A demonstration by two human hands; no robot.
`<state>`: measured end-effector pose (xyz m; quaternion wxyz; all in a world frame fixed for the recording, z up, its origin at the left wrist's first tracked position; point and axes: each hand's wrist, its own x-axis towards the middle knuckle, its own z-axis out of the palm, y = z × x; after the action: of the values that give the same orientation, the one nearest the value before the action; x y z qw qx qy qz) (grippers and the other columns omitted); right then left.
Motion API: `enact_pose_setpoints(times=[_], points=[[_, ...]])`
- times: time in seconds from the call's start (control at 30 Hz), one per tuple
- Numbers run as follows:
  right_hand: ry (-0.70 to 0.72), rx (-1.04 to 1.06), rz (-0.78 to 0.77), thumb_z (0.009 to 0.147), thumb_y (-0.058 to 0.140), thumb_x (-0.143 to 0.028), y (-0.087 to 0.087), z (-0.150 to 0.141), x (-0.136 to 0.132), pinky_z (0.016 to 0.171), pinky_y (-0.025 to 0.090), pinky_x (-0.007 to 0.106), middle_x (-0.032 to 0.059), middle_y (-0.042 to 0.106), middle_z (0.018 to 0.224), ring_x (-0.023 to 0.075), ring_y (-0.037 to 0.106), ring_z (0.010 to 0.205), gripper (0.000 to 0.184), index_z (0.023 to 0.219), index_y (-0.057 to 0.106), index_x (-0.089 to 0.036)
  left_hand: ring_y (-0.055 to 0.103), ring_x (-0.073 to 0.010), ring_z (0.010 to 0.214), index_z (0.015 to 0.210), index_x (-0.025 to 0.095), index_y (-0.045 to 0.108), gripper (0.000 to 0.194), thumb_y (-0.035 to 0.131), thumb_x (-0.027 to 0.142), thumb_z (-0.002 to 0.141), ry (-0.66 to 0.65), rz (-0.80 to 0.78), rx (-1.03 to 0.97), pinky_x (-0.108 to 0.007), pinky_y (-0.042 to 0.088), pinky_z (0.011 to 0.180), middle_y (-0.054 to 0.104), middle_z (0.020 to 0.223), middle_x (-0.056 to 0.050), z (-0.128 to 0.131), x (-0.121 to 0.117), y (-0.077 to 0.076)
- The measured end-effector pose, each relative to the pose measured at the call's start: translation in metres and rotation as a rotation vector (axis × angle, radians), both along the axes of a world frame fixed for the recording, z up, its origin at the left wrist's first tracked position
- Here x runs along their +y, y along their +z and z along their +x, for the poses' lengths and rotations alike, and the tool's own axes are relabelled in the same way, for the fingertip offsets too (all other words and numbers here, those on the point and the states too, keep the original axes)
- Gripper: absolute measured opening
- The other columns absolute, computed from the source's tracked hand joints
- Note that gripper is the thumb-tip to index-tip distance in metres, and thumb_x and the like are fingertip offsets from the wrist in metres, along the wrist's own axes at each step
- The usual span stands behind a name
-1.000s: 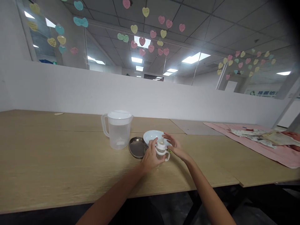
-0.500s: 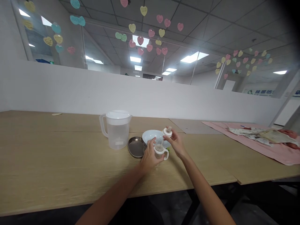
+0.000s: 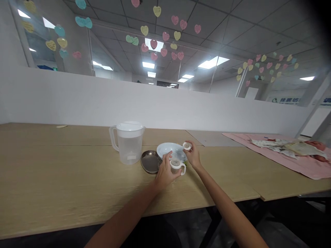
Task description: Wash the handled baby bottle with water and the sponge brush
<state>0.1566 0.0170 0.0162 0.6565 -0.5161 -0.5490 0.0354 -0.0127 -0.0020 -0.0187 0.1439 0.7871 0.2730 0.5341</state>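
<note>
My left hand (image 3: pixel 164 171) is wrapped round a small clear baby bottle (image 3: pixel 176 163) with a white collar and a white handle on its right side. The bottle's mouth is uncovered and faces up. Up and to the right, my right hand (image 3: pixel 193 155) pinches a round white bottle cap (image 3: pixel 187 146), tilted so that its underside shows. Cap and bottle are apart. Just behind both hands stands a white bowl (image 3: pixel 165 147). A round, shallow metal pan (image 3: pixel 149 162) lies left of my left hand, partly covered by it.
A translucent lidded pitcher (image 3: pixel 130 146) stands left of the pan. Far right, a pink cloth (image 3: pixel 292 162) bears cloths and a doll-like figure (image 3: pixel 317 146). The wooden table (image 3: pixel 77 186) meets a white wall (image 3: pixel 103 103) at the back; its front edge runs below my forearms.
My right hand has drawn the cap up and to the right, away from the bottle, and turned it so its underside faces me. My left hand keeps its hold.
</note>
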Motion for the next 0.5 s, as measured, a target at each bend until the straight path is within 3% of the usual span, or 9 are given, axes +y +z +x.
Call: enact_pose_setpoints(times=[0.13, 0.2, 0.27, 0.33, 0.5], points=[[0.147, -0.192, -0.257, 0.060, 0.062, -0.027, -0.010, -0.001, 0.001, 0.071, 0.046, 0.031, 0.0035, 0.061, 0.091, 0.0173, 0.056, 0.080, 0.034, 0.093, 0.058, -0.018, 0.052, -0.0192, 0.096, 0.127, 0.019, 0.026, 0.077, 0.066, 0.028, 0.062, -0.011, -0.058, -0.033, -0.033, 0.044, 0.084, 0.047, 0.106, -0.008, 0.000, -0.002, 0.000], [0.165, -0.198, -0.302, 0.060, 0.064, -0.031, -0.007, -0.005, 0.000, 0.072, 0.046, 0.031, 0.0035, 0.062, 0.089, 0.0177, 0.056, 0.080, 0.031, 0.087, 0.060, -0.017, 0.053, -0.0195, 0.095, 0.127, 0.019, 0.027, 0.081, 0.070, 0.033, 0.059, -0.030, -0.074, -0.071, -0.034, 0.044, 0.085, 0.049, 0.105, -0.007, 0.000, -0.002, 0.001], [0.149, -0.130, -0.283, 0.060, 0.065, -0.034, 0.000, -0.009, -0.003, 0.074, 0.046, 0.032, 0.0042, 0.062, 0.089, 0.0183, 0.057, 0.082, 0.033, 0.087, 0.061, -0.017, 0.051, -0.0210, 0.100, 0.126, 0.018, 0.028, 0.082, 0.070, 0.036, 0.059, -0.060, -0.056, -0.117, -0.035, 0.041, 0.089, 0.049, 0.108, -0.009, -0.002, 0.000, 0.005], [0.167, -0.029, -0.271, 0.060, 0.066, -0.035, 0.011, -0.014, -0.009, 0.076, 0.045, 0.032, 0.0050, 0.062, 0.094, 0.0187, 0.057, 0.085, 0.038, 0.092, 0.060, -0.017, 0.047, -0.0217, 0.108, 0.125, 0.018, 0.031, 0.071, 0.065, 0.036, 0.066, -0.087, -0.044, -0.167, -0.037, 0.037, 0.094, 0.049, 0.115, -0.010, -0.004, 0.005, 0.012], [0.370, 0.125, -0.269, 0.055, 0.070, -0.026, 0.040, -0.026, -0.027, 0.079, 0.046, 0.032, 0.0042, 0.063, 0.097, 0.0184, 0.058, 0.086, 0.041, 0.094, 0.061, -0.019, 0.049, -0.0192, 0.110, 0.118, 0.020, 0.046, 0.042, 0.053, 0.031, 0.079, -0.285, -0.182, -0.211, -0.034, 0.036, 0.096, 0.050, 0.121, -0.008, -0.001, 0.018, 0.042]])
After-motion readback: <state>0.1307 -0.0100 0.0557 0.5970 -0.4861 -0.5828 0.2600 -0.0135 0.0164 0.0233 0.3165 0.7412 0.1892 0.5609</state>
